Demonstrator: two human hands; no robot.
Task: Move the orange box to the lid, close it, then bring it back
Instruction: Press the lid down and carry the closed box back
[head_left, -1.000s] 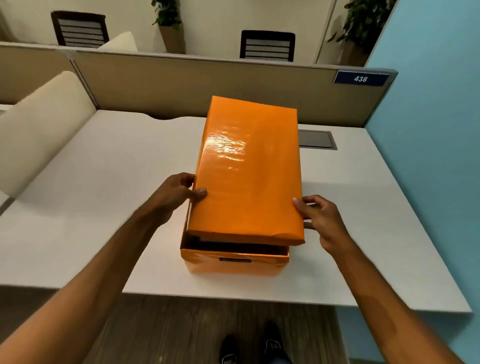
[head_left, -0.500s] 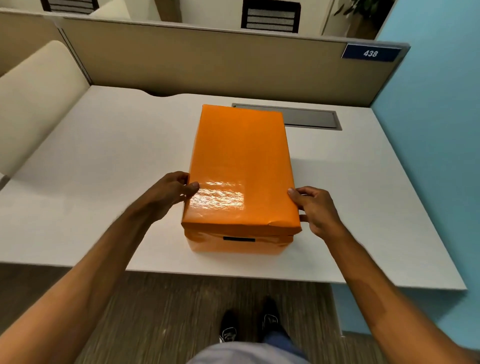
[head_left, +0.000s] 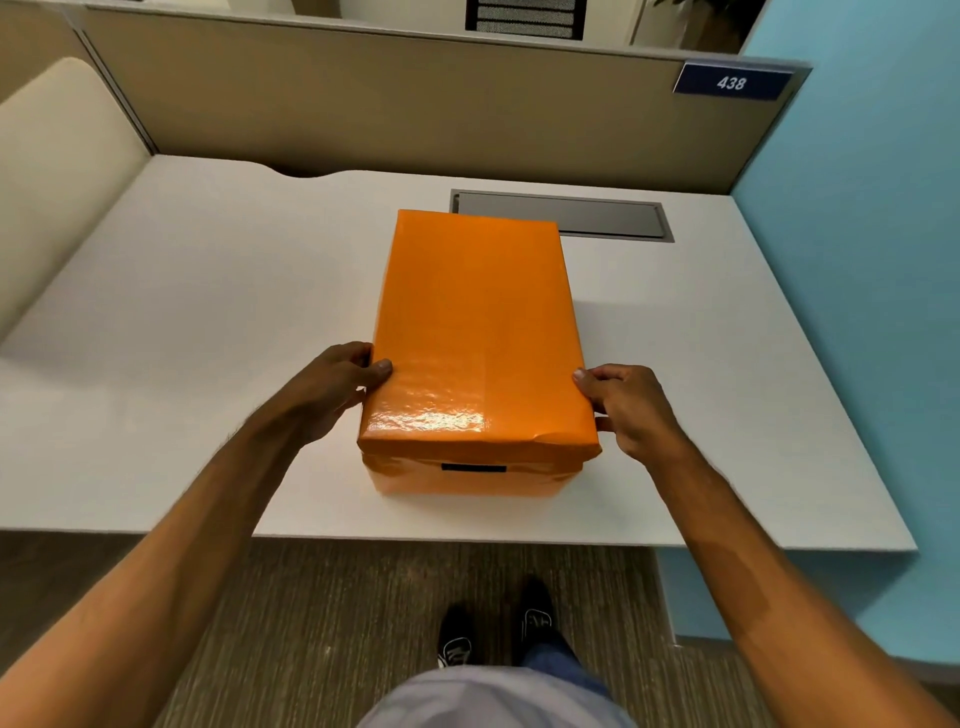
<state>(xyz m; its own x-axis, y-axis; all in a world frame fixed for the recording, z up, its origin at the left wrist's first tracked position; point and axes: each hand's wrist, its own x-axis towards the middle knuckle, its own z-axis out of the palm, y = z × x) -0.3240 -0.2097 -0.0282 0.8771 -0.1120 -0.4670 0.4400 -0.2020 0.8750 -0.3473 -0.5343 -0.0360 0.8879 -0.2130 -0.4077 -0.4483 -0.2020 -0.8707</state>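
Observation:
The orange box (head_left: 467, 480) stands on the white desk (head_left: 208, 312) near its front edge, with a small black slot on its near face. Its glossy orange lid (head_left: 475, 332) lies flat on top and covers the box fully. My left hand (head_left: 327, 389) grips the lid's left side near the front corner, thumb on top. My right hand (head_left: 631, 408) grips the lid's right side near the front corner, thumb on the top edge.
A grey cable hatch (head_left: 597, 218) is set into the desk behind the box. A beige partition (head_left: 363, 104) with a blue 438 plate (head_left: 731, 83) borders the back, a blue wall (head_left: 857, 234) the right. A cream chair back (head_left: 52, 171) stands at left.
The lid was tilted up at the front over the open box a second ago. It has come down flat and the box is shut. Both hands stayed on the lid's sides.

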